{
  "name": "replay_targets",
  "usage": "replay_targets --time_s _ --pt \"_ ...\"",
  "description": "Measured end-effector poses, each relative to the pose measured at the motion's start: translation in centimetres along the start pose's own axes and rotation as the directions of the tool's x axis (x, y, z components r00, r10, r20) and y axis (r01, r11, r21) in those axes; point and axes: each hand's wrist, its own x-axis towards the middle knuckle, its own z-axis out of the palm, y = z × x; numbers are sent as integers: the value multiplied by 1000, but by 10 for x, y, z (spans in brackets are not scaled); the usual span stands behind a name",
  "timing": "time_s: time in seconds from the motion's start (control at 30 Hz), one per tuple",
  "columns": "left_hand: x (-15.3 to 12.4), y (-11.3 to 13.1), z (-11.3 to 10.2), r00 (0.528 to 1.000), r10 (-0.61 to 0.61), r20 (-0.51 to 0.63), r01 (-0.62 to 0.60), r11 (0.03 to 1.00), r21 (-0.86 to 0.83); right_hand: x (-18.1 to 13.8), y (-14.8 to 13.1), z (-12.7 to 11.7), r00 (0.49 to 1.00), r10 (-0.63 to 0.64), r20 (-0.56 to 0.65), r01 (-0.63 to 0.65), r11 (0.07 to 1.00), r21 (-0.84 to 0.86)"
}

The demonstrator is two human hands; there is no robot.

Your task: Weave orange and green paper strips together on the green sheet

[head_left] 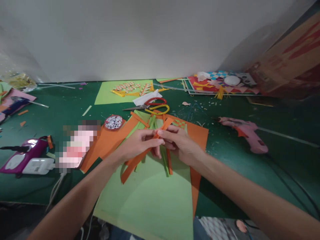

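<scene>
My left hand and my right hand meet above the middle of the green table, both pinched on one long orange paper strip that slants from upper right down to lower left. Under them lie several loose green and orange strips, a light green sheet and an orange sheet. A small woven green-and-orange patch lies just beyond my right hand.
Red and yellow scissors lie behind the strips. A round tin of googly eyes sits to the left. A pink glue gun lies at right, a purple device at left. Woven paper pieces and craft scraps line the wall.
</scene>
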Motion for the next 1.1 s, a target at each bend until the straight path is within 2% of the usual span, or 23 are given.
replay_targets --time_s 0.13,0.33,0.5,0.7,0.9,1.1 --pt "0 -2 1 1000 -11 -3 11 996 88 0 1 2 1000 6 -3 -6 1000 -3" --pt "1 -4 -1 1000 -10 8 9 999 53 2 -2 -3 1000 -14 25 14 999 -32" --pt "1 -4 0 999 -50 14 49 998 29 1 -6 -5 999 -48 -26 47 999 -19" --pt "1 -2 3 999 -4 -35 12 978 208 0 0 -3 998 -57 10 57 997 -49" --pt "2 -5 2 999 11 -34 -6 990 143 0 -1 -3 998 -58 24 59 997 -40" --pt "1 -1 4 996 -38 -80 51 985 164 0 -6 -5 998 -32 -46 30 998 -51"
